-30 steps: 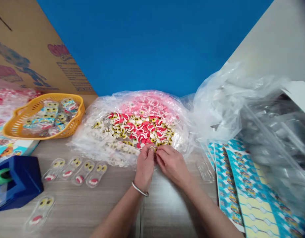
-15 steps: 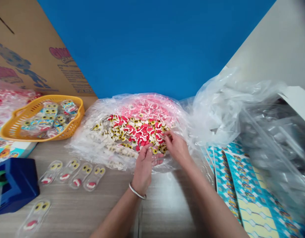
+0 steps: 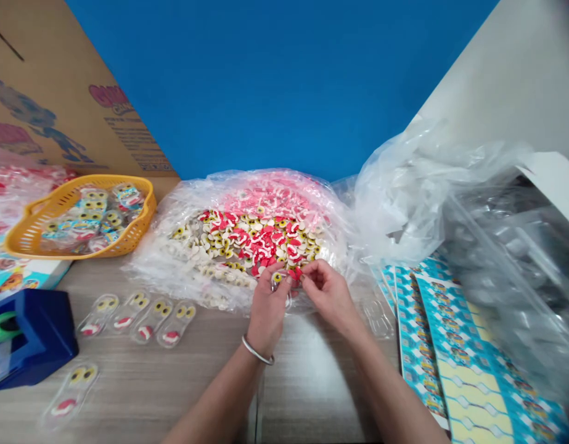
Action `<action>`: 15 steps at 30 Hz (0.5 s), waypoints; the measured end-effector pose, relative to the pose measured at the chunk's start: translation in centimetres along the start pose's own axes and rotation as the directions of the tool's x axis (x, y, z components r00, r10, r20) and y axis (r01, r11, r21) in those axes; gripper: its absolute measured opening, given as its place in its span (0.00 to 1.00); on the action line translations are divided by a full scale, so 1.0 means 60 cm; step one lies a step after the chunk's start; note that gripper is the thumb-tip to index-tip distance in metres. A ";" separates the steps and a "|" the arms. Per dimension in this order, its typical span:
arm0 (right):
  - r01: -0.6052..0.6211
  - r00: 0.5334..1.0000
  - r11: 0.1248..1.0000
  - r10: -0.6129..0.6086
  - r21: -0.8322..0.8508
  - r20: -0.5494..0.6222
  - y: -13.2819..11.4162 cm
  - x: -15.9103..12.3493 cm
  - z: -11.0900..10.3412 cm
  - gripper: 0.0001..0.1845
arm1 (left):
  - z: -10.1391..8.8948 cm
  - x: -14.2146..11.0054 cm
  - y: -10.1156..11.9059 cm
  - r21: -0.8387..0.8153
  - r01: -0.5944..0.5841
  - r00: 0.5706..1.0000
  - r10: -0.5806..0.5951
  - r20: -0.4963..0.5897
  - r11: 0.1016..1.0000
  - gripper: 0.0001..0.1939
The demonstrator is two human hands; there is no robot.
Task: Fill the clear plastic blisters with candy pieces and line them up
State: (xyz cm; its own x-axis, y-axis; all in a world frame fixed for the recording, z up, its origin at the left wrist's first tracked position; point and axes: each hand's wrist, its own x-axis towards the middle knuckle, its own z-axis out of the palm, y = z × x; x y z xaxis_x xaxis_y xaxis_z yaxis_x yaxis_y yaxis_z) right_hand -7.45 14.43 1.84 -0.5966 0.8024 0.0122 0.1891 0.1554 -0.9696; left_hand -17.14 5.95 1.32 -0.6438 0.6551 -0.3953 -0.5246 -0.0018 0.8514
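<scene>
In front of me lies an opened clear bag [image 3: 173, 271] heaped with gummy pieces [image 3: 266, 240], some red-and-white mouths, others white-and-yellow eyes. At the bag's near edge, my left hand [image 3: 269, 302], with a silver bangle at the wrist, is closed on a clear plastic tray [image 3: 288, 300], mostly hidden by the fingers. A yellow eye gummy [image 3: 277, 277] shows at its thumb. My right hand [image 3: 328, 293] pinches a red gummy [image 3: 295, 273] beside the left fingertips. Several filled clear trays [image 3: 145, 317] lie on the table to the left, each with two eyes and a mouth.
A yellow basket [image 3: 148, 216] of packed gummies stands at the left, behind a blue tape dispenser [image 3: 39, 333]. Printed card sheets [image 3: 464, 364] lie at the right, beside a stack of clear plastic trays [image 3: 510, 265]. A blue panel [image 3: 284, 86] rises behind the bag.
My right hand has come from the heap toward me and now pinches a red gummy close to my left hand. The left hand has turned slightly, its fingers more closed.
</scene>
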 end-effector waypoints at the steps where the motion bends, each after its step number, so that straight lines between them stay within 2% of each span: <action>1: 0.027 0.999 0.998 -0.028 -0.050 -0.028 0.000 0.009 -0.003 0.05 | 0.000 -0.002 0.002 -0.013 0.011 1.000 -0.012 -0.015 1.000 0.20; 3: 0.117 0.991 0.966 -0.127 -0.232 -0.028 -0.005 0.035 -0.008 0.05 | 0.001 -0.006 0.005 -0.043 0.017 0.999 -0.019 -0.042 0.999 0.21; 5: 0.173 0.984 0.880 -0.175 -0.442 0.037 -0.012 0.067 -0.008 0.08 | 0.001 -0.009 0.006 -0.072 0.020 0.998 -0.024 -0.051 0.997 0.22; 8: 0.096 0.995 0.720 -0.088 -0.687 0.047 -0.020 0.109 0.002 0.11 | -0.002 -0.011 0.008 -0.108 0.060 0.997 -0.066 -0.049 0.992 0.22; 11: 0.059 0.998 0.625 -0.021 -0.778 0.060 -0.019 0.126 0.011 0.11 | -0.006 -0.012 0.015 -0.197 0.117 0.992 -0.122 -0.015 0.974 0.18; 13: 0.077 0.997 0.634 -0.052 -0.770 0.057 -0.018 0.117 0.010 0.09 | -0.008 -0.012 0.023 -0.259 0.165 0.986 -0.160 0.040 0.952 0.15; 15: 0.127 0.990 0.680 -0.133 -0.722 0.049 -0.022 0.089 0.006 0.08 | -0.009 -0.013 0.029 -0.297 0.215 0.976 -0.192 0.105 0.930 0.16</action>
State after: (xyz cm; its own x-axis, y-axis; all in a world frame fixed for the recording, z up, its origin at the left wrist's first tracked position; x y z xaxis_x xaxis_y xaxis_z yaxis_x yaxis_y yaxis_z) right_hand -11.17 18.34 3.11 -0.6542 0.7452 0.1294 0.6159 0.6241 -0.4807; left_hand -17.85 5.06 2.92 -0.4694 0.7186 -0.5131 -0.7919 -0.0855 0.6046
